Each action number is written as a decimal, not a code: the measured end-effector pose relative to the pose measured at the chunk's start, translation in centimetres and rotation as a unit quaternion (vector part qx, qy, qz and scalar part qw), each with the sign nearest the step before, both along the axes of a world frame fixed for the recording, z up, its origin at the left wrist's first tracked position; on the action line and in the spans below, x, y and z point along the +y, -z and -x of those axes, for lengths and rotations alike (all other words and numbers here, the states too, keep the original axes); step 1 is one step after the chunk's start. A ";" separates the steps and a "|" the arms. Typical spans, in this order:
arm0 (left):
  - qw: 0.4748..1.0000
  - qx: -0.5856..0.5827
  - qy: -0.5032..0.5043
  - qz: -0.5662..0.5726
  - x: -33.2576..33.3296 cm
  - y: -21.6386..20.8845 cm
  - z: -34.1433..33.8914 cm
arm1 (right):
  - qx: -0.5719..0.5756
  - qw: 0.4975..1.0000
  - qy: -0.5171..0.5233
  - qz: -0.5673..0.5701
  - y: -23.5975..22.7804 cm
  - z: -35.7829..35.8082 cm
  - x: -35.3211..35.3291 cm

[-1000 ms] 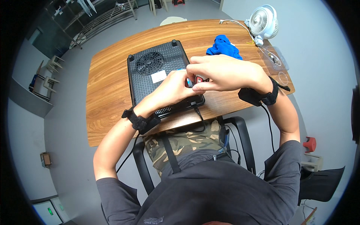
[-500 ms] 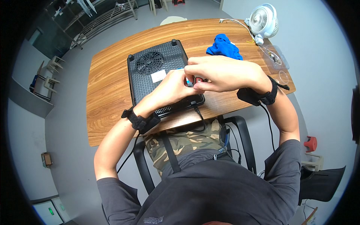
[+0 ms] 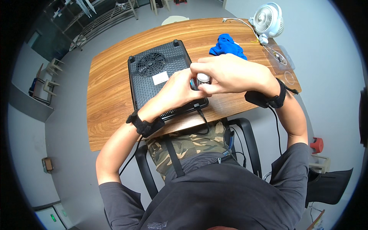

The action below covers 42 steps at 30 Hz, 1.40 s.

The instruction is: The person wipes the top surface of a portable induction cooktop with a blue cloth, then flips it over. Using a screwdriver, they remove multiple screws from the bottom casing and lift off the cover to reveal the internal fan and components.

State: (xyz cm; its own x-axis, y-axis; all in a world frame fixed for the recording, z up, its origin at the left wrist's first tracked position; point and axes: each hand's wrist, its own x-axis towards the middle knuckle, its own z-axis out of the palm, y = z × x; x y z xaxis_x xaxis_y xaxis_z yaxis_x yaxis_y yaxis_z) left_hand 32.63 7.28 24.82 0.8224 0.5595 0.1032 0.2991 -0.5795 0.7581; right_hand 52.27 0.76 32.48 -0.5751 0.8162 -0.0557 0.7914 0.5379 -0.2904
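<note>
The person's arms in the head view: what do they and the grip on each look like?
Short, dark grey sleeves, bare below. Each wrist wears a black strap with a chunky black box and a thin black cable. The left grip and right grip are ungloved human hands.
</note>
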 end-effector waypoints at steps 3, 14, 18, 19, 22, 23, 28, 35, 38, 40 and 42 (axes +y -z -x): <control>0.998 0.008 0.037 0.043 -0.2 -1.3 0.0 | 0.020 0.999 -0.041 0.000 -0.2 -0.6 -0.3; 0.999 -0.013 0.001 0.033 -0.5 -0.2 -0.9 | 0.011 0.995 -0.017 -0.095 0.3 0.1 -0.8; 0.996 -0.028 0.075 0.040 -0.2 -1.0 -0.5 | 0.018 0.995 -0.062 -0.074 -0.2 -0.9 -1.0; 0.996 -0.025 0.079 0.032 0.0 -0.6 -0.6 | 0.028 0.995 -0.062 -0.069 -0.1 -0.9 -1.0; 0.999 -0.021 0.041 0.023 0.4 0.4 -0.6 | 0.040 0.995 -0.035 -0.087 0.3 -0.7 -1.1; 0.999 -0.030 0.032 0.013 0.3 0.4 -0.7 | 0.031 0.993 -0.007 -0.114 0.6 -0.3 -1.1; 1.000 -0.018 -0.010 0.011 -0.5 -0.3 -1.0 | -0.053 0.996 0.064 -0.034 -0.7 0.5 -1.2; 0.998 -0.002 0.042 0.045 -0.1 -0.7 -0.9 | 0.030 0.999 0.014 -0.031 0.0 -1.0 -1.3; 0.998 -0.012 0.045 0.048 0.1 -0.6 -0.7 | 0.034 0.999 0.006 -0.034 0.0 -1.1 -1.1; 0.998 -0.005 0.036 0.055 -0.1 -0.8 -0.7 | 0.035 0.998 -0.005 -0.046 -0.1 -1.2 -1.1; 0.998 -0.006 0.032 0.049 0.1 -0.4 -0.8 | 0.035 0.998 0.001 -0.048 -0.1 -1.4 -1.1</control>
